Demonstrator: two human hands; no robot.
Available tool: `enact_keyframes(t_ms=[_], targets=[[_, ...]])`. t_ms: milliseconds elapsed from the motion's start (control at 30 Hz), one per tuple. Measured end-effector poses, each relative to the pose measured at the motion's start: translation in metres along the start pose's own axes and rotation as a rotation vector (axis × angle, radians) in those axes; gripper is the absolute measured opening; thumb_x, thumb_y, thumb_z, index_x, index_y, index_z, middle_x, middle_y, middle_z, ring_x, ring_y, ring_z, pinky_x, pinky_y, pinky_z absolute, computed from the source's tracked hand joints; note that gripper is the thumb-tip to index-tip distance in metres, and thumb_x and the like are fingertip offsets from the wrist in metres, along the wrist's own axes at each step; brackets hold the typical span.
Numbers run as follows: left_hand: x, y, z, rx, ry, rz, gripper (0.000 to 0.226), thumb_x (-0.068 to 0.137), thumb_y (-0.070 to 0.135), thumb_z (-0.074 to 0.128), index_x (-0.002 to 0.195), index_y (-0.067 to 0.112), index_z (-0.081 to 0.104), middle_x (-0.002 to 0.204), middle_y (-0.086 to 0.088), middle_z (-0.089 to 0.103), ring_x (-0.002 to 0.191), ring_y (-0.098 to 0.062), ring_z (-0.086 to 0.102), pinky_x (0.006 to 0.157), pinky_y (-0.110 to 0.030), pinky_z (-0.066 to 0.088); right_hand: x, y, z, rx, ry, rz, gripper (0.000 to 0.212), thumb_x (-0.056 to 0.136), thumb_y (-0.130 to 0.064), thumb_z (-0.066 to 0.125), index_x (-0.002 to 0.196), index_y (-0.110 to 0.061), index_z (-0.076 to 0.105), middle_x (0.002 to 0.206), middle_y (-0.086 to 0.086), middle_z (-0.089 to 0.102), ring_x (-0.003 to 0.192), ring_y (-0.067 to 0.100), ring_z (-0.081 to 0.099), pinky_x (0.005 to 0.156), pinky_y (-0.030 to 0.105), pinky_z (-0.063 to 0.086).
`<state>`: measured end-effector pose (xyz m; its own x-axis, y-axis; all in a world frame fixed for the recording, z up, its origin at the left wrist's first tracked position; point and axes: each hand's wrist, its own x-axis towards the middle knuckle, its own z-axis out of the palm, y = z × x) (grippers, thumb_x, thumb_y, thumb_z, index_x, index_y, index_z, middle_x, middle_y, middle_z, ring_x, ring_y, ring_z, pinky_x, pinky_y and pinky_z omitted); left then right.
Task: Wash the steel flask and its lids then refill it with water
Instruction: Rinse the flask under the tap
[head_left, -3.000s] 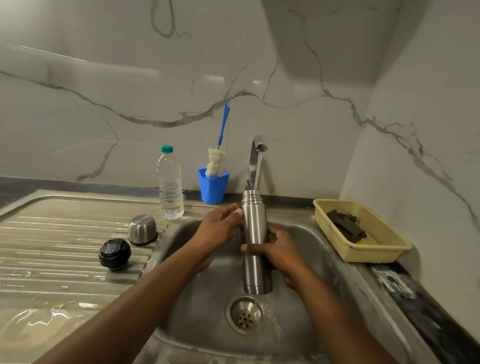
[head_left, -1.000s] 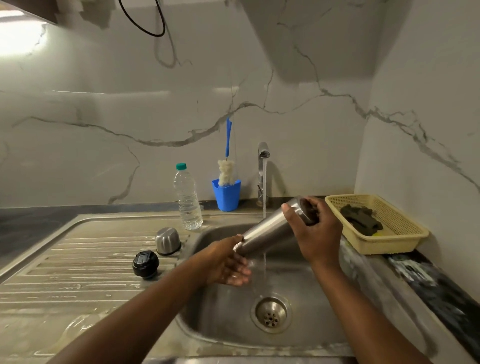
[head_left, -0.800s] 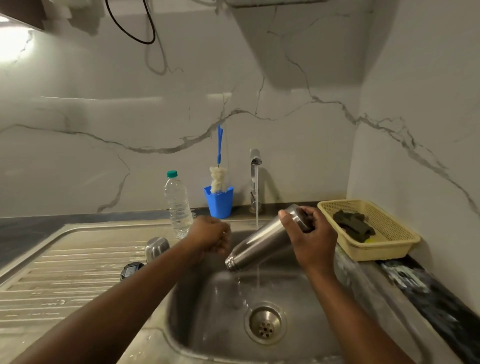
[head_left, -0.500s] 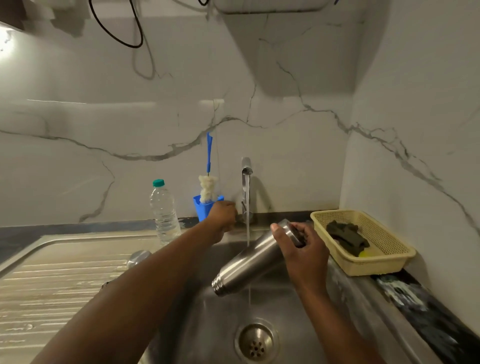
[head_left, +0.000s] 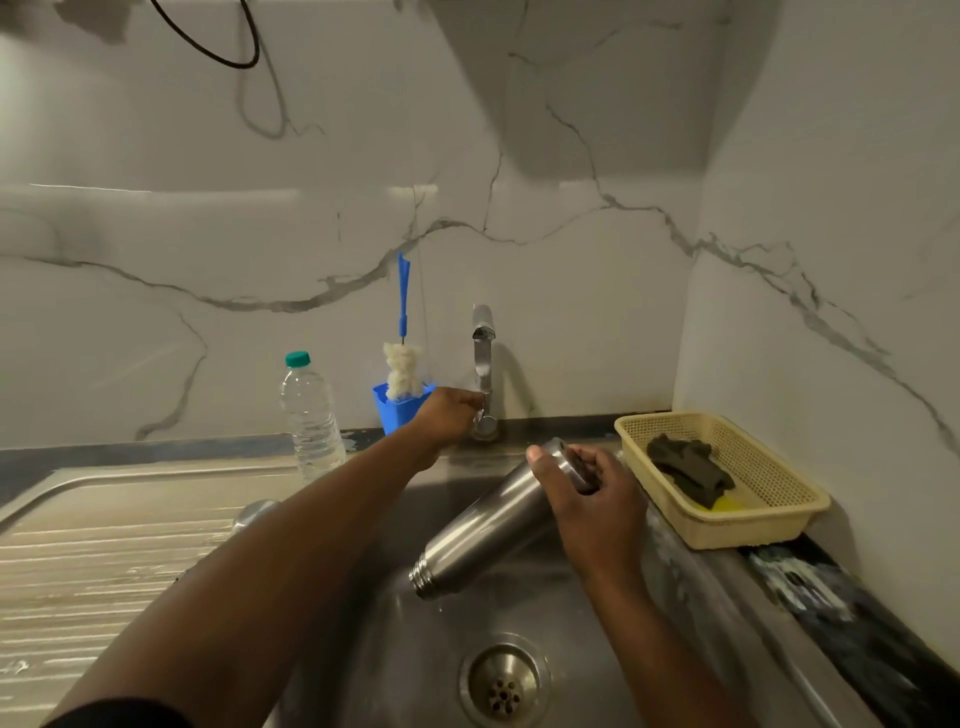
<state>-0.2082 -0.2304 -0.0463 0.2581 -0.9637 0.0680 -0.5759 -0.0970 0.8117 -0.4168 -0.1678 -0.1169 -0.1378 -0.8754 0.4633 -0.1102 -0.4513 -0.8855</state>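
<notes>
My right hand (head_left: 589, 499) grips the base end of the steel flask (head_left: 485, 525), which is tilted with its open threaded mouth pointing down and left over the sink basin (head_left: 415, 649). A drop hangs below the mouth. My left hand (head_left: 451, 415) reaches to the back and holds the lever at the foot of the tap (head_left: 483, 364). No water runs from the spout. The steel lid (head_left: 254, 512) peeks out beside my left forearm on the draining board (head_left: 104, 545). The black lid is hidden behind that arm.
A plastic water bottle (head_left: 309, 415) and a blue cup (head_left: 400, 410) holding a bottle brush (head_left: 402, 364) stand at the back. A yellow basket (head_left: 727, 478) with a dark scrubber sits on the right counter. The drain (head_left: 503, 686) lies at the basin's front.
My left hand left the flask and moved back to the tap lever. The water stream has stopped. The flask went from upright to tilted mouth-down in my right hand.
</notes>
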Motion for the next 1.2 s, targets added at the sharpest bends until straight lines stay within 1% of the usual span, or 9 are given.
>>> enact_keyframes(t_ms=[167,367,433,500,600,767,933,1067,1200], targets=[[-0.038,-0.012,-0.008,-0.022,-0.149,0.003,0.04,0.1,0.001,0.055,0.137,0.012,0.063,0.126,-0.014,0.07,0.118,-0.035,0.068,0.099,-0.047,0.058,-0.001,-0.003,-0.002,-0.003,0.005,-0.017,0.043,0.08,-0.059,0.079,0.108,-0.028,0.07,0.098,-0.015,0.07,0.089,-0.001,0.065,0.071,0.018,0.05],[-0.114,-0.024,-0.024,-0.001,-0.495,0.163,0.072,0.073,0.016,0.082,0.142,0.013,0.061,0.131,-0.013,0.07,0.116,-0.029,0.068,0.101,-0.033,0.055,-0.007,-0.012,0.002,0.009,-0.028,-0.049,0.037,0.081,-0.051,0.082,0.105,-0.025,0.07,0.096,-0.019,0.069,0.091,-0.018,0.059,0.067,0.0,0.044],[-0.127,-0.03,-0.017,0.127,-0.404,0.217,0.074,0.074,0.019,0.092,0.141,0.017,0.062,0.126,-0.002,0.072,0.109,-0.013,0.069,0.094,-0.016,0.053,-0.009,-0.015,0.003,-0.002,-0.045,-0.071,0.036,0.081,-0.052,0.082,0.103,-0.026,0.072,0.095,-0.017,0.071,0.09,-0.014,0.062,0.067,0.001,0.045],[-0.137,-0.032,-0.011,0.189,-0.317,0.264,0.069,0.076,0.024,0.093,0.139,0.023,0.064,0.117,0.009,0.073,0.103,-0.003,0.068,0.09,-0.016,0.053,-0.011,-0.018,0.003,-0.013,-0.054,-0.096,0.037,0.081,-0.054,0.082,0.104,-0.026,0.073,0.095,-0.016,0.072,0.09,-0.01,0.064,0.067,0.003,0.046],[-0.145,-0.039,-0.007,0.191,-0.27,0.261,0.073,0.071,0.039,0.093,0.137,0.028,0.066,0.117,0.009,0.075,0.105,-0.006,0.071,0.098,-0.032,0.057,-0.013,-0.02,0.003,-0.013,-0.075,-0.125,0.04,0.081,-0.056,0.08,0.106,-0.025,0.075,0.096,-0.014,0.074,0.089,-0.006,0.066,0.07,0.004,0.047],[-0.168,-0.027,-0.012,0.261,-0.151,0.267,0.071,0.076,0.041,0.092,0.138,0.023,0.063,0.116,0.011,0.068,0.103,-0.008,0.065,0.081,-0.01,0.047,-0.015,-0.027,-0.001,0.167,-0.116,-0.12,0.046,0.094,-0.066,0.056,0.092,-0.023,0.074,0.08,-0.013,0.071,0.074,0.0,0.064,0.067,0.016,0.048],[-0.194,-0.03,-0.036,0.045,0.003,0.21,0.074,0.074,0.05,0.09,0.137,0.026,0.06,0.12,0.009,0.07,0.109,-0.011,0.069,0.098,-0.041,0.059,-0.018,-0.016,0.002,0.331,-0.132,0.06,0.058,0.101,-0.069,0.043,0.103,-0.021,0.075,0.086,0.008,0.074,0.069,0.02,0.058,0.061,0.032,0.045],[-0.218,-0.027,-0.075,-0.23,0.157,0.18,0.069,0.071,0.042,0.095,0.13,0.025,0.064,0.12,0.002,0.073,0.107,-0.02,0.075,0.093,-0.048,0.063,-0.027,-0.02,0.01,0.327,-0.331,0.123,0.055,0.103,-0.058,0.048,0.098,-0.011,0.075,0.086,0.014,0.075,0.064,0.019,0.057,0.053,0.026,0.042],[-0.237,-0.022,-0.123,-0.26,0.31,0.147,0.058,0.074,0.03,0.095,0.123,0.021,0.065,0.121,-0.002,0.072,0.102,-0.024,0.076,0.09,-0.05,0.064,-0.039,-0.024,0.021,0.254,-0.547,0.121,0.058,0.088,-0.066,0.056,0.095,-0.012,0.077,0.085,0.011,0.077,0.065,0.016,0.063,0.056,0.029,0.047]])
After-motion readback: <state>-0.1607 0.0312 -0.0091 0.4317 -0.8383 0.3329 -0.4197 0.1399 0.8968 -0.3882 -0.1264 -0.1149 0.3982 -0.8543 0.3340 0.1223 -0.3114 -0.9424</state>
